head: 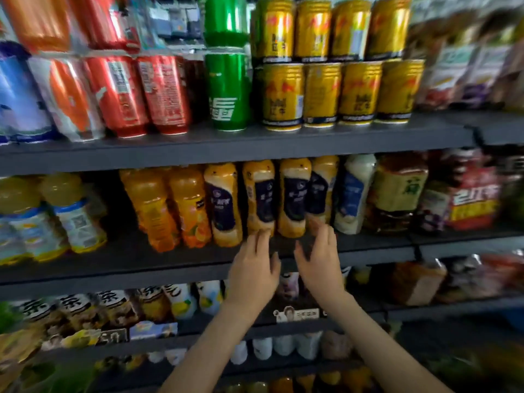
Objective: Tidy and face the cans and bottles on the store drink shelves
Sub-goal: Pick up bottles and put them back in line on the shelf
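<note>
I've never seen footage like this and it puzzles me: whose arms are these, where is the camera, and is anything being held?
There is no machine here. A person wears a wide-angle camera on the head, so this single picture looks forward and down along their own bare arms at store drink shelves. The left hand and right hand reach to the middle shelf, fingers fairly straight, at the feet of a row of yellow bottles with dark labels. Neither hand grips anything. The blur hides whether the fingertips touch the bottles. Orange juice bottles stand left of the yellow ones. On the shelf above, gold cans stand in two stacked layers, with green cans and then red cans to their left.
</note>
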The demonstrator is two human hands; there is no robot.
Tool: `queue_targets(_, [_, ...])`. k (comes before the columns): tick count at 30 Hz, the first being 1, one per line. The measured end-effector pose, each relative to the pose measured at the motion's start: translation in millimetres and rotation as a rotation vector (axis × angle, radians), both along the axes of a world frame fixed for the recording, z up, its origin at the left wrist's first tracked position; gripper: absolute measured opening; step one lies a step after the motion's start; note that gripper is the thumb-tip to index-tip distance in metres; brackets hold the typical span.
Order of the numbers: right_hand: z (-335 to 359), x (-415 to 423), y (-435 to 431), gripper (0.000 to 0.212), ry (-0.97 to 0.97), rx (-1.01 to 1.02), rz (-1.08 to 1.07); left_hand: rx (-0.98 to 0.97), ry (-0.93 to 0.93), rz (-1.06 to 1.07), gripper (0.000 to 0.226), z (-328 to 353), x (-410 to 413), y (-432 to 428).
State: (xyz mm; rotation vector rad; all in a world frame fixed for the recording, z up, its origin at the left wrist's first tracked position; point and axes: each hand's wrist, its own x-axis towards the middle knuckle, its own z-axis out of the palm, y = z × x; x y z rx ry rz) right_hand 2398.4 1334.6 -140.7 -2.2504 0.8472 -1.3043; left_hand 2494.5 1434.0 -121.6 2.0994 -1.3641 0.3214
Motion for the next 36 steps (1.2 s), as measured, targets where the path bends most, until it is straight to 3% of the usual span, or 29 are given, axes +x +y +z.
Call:
queue_targets(6, [-15.7,-82.7,-47.3,0.031,0.085,-0.051,-0.056,-0.013,-0.041,-0.149,0.047,-8.4,-71.3,-54.0])
queue_targets(11, [-35.4,-154.5,-89.4,0.028,0.04,-0.02,-0.079,-0.049,-0.073,-0.213,0.048,-39.6,-146.2,-99.4])
queue_targets(18, [-42.6,-263.6,-192.5,0.041,-0.081,0.04,-0.168,-0.116,-0.005,-0.096,0.057,-63.1,-263.5,-201.0])
queue_targets(25, [-26.6,-293.4,-253.1,0.045,0.004,0.073,0.002,-0.105,-0.005,0.017,0.075,-54.3,-319.9,-257.9])
queue_targets(30, [-10.0,-272.5,-267.3,0.056,-0.009,0.152,0.206,-0.217,0.245,0.07,0.089,-40.2,-317.1,-281.2])
queue_targets(36, [12.5,-243.0,-279.2,0.065,-0.043,0.34,0.364,-0.424,0.518,0.047,0.076,-29.7,-304.5,-299.3])
